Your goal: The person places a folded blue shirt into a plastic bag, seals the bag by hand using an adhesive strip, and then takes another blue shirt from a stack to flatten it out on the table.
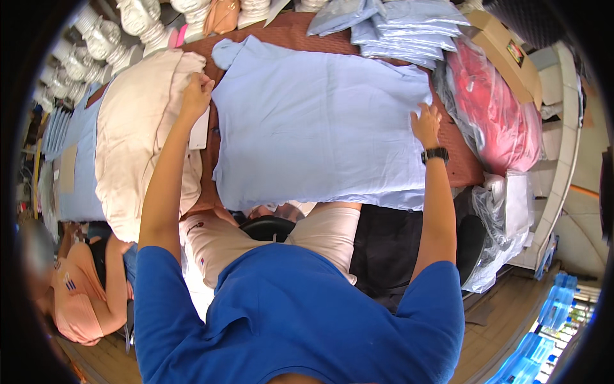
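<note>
A light blue garment [320,121] lies spread flat on the brown cloth of the table in front of me, its near edge hanging over the table's edge. My right hand [426,126], a dark watch on its wrist, rests at the garment's right edge with its fingers apart. To the left is a pile of beige garments [144,134]. My left hand [196,96] is at that pile's right edge, fingers curled together; whatever may be between them is hidden. Beside its wrist a white card [199,131] lies on the brown cloth [464,157].
Folded blue garments in clear bags [409,32] are stacked at the back. Bagged red garments [492,109] and a cardboard box [505,54] stand at the right. White mannequin pieces [141,22] line the far left. A person in an orange shirt [80,291] sits at the lower left.
</note>
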`<state>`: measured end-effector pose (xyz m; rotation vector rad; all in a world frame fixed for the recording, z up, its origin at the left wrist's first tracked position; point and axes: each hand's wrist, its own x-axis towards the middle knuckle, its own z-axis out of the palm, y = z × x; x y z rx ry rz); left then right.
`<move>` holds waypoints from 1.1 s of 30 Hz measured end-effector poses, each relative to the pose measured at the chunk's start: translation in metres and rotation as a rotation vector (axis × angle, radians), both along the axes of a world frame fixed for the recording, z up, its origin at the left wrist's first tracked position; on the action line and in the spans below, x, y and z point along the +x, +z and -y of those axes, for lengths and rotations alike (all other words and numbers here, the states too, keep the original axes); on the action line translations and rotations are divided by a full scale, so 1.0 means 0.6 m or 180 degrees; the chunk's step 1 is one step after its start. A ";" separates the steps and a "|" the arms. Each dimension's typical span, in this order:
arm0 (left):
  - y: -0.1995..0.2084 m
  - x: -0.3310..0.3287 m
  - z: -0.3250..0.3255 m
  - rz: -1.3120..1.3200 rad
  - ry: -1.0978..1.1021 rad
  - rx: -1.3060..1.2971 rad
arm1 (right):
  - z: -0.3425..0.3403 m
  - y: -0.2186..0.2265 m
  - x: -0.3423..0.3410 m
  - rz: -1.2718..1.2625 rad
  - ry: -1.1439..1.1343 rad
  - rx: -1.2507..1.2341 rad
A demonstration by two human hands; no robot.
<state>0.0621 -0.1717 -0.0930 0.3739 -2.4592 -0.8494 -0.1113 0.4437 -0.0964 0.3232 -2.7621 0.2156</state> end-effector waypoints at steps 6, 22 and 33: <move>-0.039 -0.138 0.022 0.0334 0.0297 0.0009 | 0.009 0.043 -0.173 -0.0157 0.0207 -0.0338; -0.044 -0.248 0.023 -0.0181 0.0509 0.0461 | 0.102 -0.006 -0.311 -0.0513 -0.0312 -0.1197; 0.103 0.133 -0.137 0.1251 0.0263 0.0256 | -0.099 -0.032 0.009 -0.0768 -0.0080 -0.0509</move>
